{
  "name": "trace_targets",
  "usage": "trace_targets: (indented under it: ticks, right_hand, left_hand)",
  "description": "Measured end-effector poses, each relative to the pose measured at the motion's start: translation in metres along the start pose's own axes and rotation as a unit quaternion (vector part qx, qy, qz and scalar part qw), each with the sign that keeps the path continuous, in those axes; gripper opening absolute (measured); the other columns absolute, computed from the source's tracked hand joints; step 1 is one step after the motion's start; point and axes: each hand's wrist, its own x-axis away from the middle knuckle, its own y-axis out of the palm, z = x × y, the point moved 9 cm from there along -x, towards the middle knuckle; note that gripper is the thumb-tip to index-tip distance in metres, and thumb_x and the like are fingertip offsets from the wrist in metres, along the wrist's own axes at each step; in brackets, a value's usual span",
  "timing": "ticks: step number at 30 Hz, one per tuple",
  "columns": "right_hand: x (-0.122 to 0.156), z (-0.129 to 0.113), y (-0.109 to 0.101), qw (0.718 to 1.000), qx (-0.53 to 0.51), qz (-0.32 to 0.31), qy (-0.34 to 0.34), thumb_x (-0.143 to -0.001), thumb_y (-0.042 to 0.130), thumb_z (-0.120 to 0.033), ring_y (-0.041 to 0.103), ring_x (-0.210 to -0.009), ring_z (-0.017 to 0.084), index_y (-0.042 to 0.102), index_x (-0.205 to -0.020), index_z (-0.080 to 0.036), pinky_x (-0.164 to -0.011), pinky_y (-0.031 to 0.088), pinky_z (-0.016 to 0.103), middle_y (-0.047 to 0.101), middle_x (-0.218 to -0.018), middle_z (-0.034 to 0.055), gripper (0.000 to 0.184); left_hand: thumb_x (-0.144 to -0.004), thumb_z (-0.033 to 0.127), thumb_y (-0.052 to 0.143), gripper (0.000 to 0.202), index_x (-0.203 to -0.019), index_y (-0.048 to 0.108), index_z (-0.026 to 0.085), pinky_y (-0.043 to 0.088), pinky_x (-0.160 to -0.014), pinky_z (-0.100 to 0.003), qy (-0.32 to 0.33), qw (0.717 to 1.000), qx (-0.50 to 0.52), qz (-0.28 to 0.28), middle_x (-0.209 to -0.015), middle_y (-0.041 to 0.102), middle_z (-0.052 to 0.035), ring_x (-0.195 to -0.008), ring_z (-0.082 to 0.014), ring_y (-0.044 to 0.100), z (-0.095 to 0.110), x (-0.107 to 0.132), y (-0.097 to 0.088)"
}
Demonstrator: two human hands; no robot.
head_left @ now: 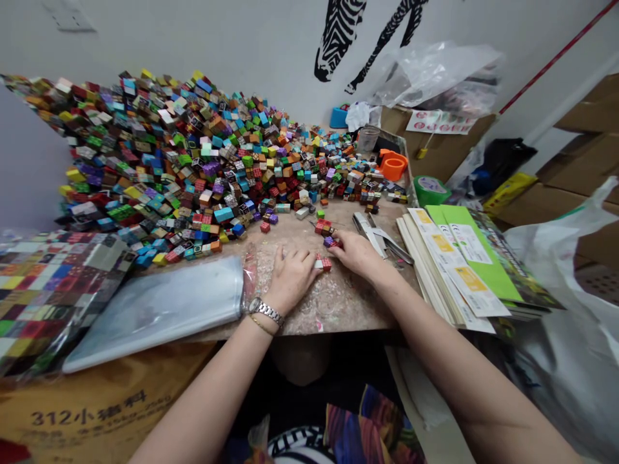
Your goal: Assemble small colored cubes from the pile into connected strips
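Note:
My left hand [290, 278], with a metal watch on its wrist, rests on the tabletop. Its thumb and index finger close around a short row of small red and white cubes [325, 264], partly hidden by the fingers. Just to the right, my right hand [355, 252] pinches a small purple cube [329, 242] between fingertips. Directly beyond it, touching or nearly so, lie a few red patterned cubes [323, 226]. A single green cube [320, 214] sits a little farther away.
A large heap of colourful cubes [193, 167] covers the back and left. Clear plastic bags [164, 316] lie at left. Scissors-like metal tools [374, 235], stacked cards and booklets [454, 258], green tape [430, 191] and an orange holder [393, 165] are at right.

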Motion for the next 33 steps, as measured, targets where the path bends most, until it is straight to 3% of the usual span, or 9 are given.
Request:
trace_targets:
  ticks: [5,12,18,23,33]
  right_hand:
    - [0.004,-0.014,0.000,0.995,0.007,-0.047,-0.084,-0.088,0.056,-0.023,0.058,-0.118,0.025,0.058,-0.127,-0.014,-0.100,0.042,0.032,0.062,-0.127,0.0140,0.040]
    - [-0.005,-0.009,0.005,0.991,0.001,-0.090,-0.100,-0.082,0.048,-0.007,0.058,-0.121,0.023,0.051,-0.137,-0.016,-0.100,0.043,0.032,0.059,-0.134,0.0129,0.055]
    - [-0.008,-0.010,0.006,0.990,-0.014,-0.103,-0.100,-0.087,0.055,-0.017,0.063,-0.109,0.023,0.061,-0.121,-0.015,-0.091,0.045,0.030,0.066,-0.120,0.0125,0.035]
    - [-0.002,-0.008,0.004,0.990,-0.019,-0.113,-0.081,-0.087,0.061,-0.024,0.065,-0.100,0.021,0.062,-0.120,-0.015,-0.083,0.046,0.027,0.069,-0.111,0.0108,0.034]
    - [0.007,-0.010,0.006,0.989,-0.077,-0.097,-0.086,-0.093,0.053,-0.023,0.061,-0.114,0.022,0.064,-0.121,-0.014,-0.098,0.045,0.033,0.065,-0.124,0.0127,0.032]
  left_hand:
    - [-0.096,0.038,0.049,0.027,-0.114,0.059,0.022,0.024,-0.113,-0.054,0.000,1.000,0.001,0.004,-0.114,0.066,-0.0064,-0.111,-0.0238,0.058,-0.001,0.001,0.001]
    - [-0.096,0.038,0.048,0.027,-0.116,0.059,0.023,0.024,-0.113,-0.052,-0.005,1.000,-0.003,0.006,-0.112,0.066,-0.0059,-0.109,-0.0233,0.057,-0.001,0.001,0.001]
    - [-0.096,0.040,0.047,0.029,-0.116,0.059,0.023,0.024,-0.113,-0.051,-0.008,1.000,-0.008,0.014,-0.110,0.066,-0.0059,-0.108,-0.0237,0.056,-0.001,0.001,0.003]
    - [-0.096,0.038,0.047,0.030,-0.120,0.058,0.023,0.024,-0.114,-0.052,-0.008,1.000,-0.004,0.021,-0.113,0.065,-0.0052,-0.108,-0.0241,0.056,-0.001,0.002,0.001]
    - [-0.097,0.038,0.045,0.030,-0.119,0.058,0.022,0.025,-0.114,-0.052,-0.009,1.000,0.000,0.014,-0.116,0.065,-0.0066,-0.110,-0.0240,0.057,0.000,0.002,-0.002]
